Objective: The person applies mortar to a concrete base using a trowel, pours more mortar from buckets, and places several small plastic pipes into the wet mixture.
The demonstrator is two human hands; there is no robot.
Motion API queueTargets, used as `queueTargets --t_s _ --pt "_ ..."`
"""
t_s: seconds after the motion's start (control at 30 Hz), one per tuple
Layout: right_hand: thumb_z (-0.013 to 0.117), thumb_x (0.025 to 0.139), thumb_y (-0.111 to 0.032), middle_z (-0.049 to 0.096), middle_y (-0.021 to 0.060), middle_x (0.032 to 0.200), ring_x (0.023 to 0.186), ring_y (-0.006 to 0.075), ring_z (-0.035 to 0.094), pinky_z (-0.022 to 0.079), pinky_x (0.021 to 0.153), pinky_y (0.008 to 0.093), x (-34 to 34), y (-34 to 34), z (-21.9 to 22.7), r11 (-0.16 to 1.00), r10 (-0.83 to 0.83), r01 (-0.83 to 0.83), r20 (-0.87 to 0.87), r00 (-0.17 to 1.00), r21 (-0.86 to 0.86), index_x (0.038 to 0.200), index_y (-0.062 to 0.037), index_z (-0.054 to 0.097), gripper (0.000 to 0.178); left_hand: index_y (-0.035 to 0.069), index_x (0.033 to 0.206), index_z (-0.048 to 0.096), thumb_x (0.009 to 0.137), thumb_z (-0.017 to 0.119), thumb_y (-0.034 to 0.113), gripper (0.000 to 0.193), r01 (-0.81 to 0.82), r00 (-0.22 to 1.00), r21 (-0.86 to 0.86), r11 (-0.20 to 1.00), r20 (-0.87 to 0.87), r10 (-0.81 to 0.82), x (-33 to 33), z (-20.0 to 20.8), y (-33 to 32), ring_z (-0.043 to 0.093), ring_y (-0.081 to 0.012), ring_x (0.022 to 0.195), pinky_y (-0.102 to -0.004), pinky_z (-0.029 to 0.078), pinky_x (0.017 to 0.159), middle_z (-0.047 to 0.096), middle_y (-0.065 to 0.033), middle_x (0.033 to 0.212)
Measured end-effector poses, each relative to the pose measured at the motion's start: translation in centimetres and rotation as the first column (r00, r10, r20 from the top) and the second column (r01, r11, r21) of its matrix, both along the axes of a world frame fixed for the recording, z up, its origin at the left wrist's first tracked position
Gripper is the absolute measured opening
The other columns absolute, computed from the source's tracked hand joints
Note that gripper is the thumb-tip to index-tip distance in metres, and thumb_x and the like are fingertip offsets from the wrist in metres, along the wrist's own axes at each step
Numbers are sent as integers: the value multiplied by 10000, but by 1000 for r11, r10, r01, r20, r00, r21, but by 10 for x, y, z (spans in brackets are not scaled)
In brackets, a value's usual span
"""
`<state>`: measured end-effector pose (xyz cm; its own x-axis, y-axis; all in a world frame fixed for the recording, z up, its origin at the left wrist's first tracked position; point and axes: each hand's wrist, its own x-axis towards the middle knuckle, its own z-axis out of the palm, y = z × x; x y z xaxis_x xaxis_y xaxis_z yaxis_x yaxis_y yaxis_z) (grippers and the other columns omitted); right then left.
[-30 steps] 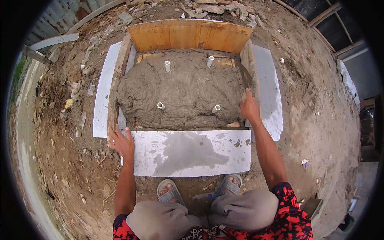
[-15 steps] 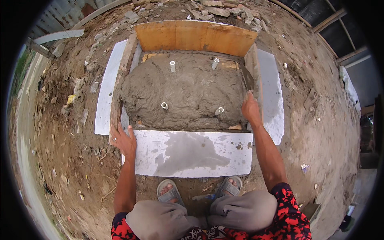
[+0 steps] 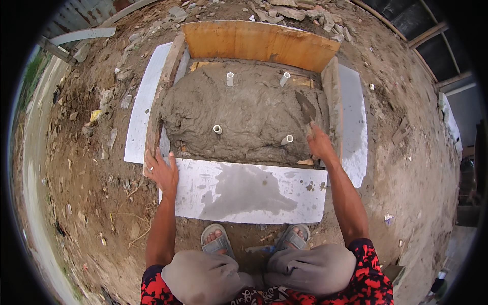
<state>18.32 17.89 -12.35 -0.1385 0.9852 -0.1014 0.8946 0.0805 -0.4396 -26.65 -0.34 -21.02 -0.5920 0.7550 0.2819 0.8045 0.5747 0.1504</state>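
Wet grey concrete fills a box-shaped wooden form. Several short white plastic pipes stand up out of it, one of them a near-left pipe. My right hand is closed round the handle of a pointed trowel. The trowel's blade lies on the concrete at the right, a little in from the right side board. With its fingers spread, my left hand rests on the near-left corner of the form, at the end of the left side board.
A tall plywood board closes the far side. White panels lie outside the form: a near panel with a wet patch, a left panel and a right panel. Broken stones are heaped beyond. My sandalled feet stand just before the near panel.
My right hand has drawn the trowel away from the right side board, leftward onto the concrete. The left hand stays at the corner. The whole view has shifted slightly.
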Motion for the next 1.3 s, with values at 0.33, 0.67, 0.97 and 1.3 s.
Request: queueTargets --t_s 0.33,0.67,0.97,1.3 --pt "524 839 -98 587 316 1091 1027 461 562 446 891 488 -22 -16 13 989 141 -144 52 989 43 1322 4 449 500 61 1342 464 936 477 425 546 -16 1000 0 1000 25 16 -12 5 -4 253 -346 1365 -563 153 1076 307 -190 1455" --pt "534 869 -121 542 303 1210 1091 465 533 440 916 480 -79 -59 46 964 262 -261 -35 964 53 1353 -31 431 502 55 1330 477 928 477 443 559 -53 997 11 999 60 53 -52 -3 -41 220 -343 1377 -566 137 1079 285 -186 1470" --pt "547 861 -123 547 245 1163 966 431 587 488 811 494 -260 -52 92 674 685 -737 332 648 47 1379 -114 388 542 50 1356 453 937 452 465 590 -42 993 -7 999 108 43 -81 -9 -81 199 -334 1385 -560 112 1085 263 -187 1478" --pt "481 847 -93 602 225 1020 875 382 639 513 735 476 -383 -46 114 542 719 -828 589 368 -144 1228 -80 508 382 47 1342 444 908 512 419 575 -63 988 40 997 145 57 -103 -1 -97 231 -333 1374 -560 140 1080 285 -165 1474"
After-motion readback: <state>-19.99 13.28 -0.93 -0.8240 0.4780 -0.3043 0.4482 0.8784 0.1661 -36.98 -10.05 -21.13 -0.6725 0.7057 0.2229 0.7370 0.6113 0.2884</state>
